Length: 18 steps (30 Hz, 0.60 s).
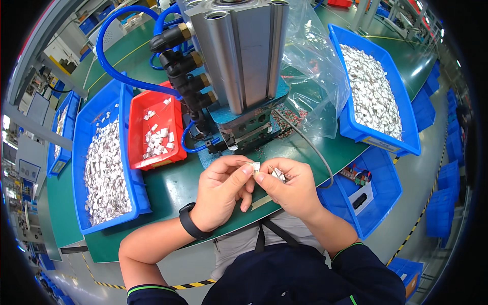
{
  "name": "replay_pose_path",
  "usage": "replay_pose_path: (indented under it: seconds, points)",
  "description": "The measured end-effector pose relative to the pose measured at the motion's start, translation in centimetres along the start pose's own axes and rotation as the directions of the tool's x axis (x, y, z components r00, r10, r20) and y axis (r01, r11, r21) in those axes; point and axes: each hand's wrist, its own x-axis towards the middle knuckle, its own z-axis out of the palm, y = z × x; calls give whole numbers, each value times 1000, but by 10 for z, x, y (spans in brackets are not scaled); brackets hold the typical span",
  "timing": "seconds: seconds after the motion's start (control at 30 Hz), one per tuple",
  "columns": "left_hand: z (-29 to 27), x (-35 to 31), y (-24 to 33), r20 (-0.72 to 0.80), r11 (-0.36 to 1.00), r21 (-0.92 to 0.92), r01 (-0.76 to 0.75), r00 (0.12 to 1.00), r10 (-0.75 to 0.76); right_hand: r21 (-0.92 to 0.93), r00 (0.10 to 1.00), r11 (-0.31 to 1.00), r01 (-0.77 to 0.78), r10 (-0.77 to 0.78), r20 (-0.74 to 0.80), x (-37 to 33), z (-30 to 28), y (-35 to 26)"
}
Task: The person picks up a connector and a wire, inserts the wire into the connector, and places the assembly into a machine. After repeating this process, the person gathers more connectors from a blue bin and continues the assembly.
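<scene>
My left hand (222,184) is closed, with thumb and fingers pinching a small flat white part with thin wire leads (255,165). Close beside it, the thumb of my right hand (292,187) touches or nearly touches the same part. Several more white parts with leads (278,174) are gripped between the right thumb and fingers. Both hands are over the front edge of the green table (173,213). Just beyond them stands a press with a large metal cylinder (244,56) on a blue base; its working opening is partly hidden.
A red bin (133,147) and a long blue bin (137,190) with white parts lie left. At right are a heaped blue bin (376,136) and a lower blue bin (384,203) holding a few items. Blue air hoses (101,43), a grey cable (315,147) and clear plastic (317,66) surround the press.
</scene>
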Motion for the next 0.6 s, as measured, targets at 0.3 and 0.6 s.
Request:
replay_pose_path:
  seconds: [0.3,0.6]
  points:
    - [7,-2,3,-55,997,47,61,997,-59,-64,995,995,80,-76,58,2,4,3]
    - [7,-3,1,-77,984,163,70,995,-58,65,985,984,-164,159,73,2,-6,-10]
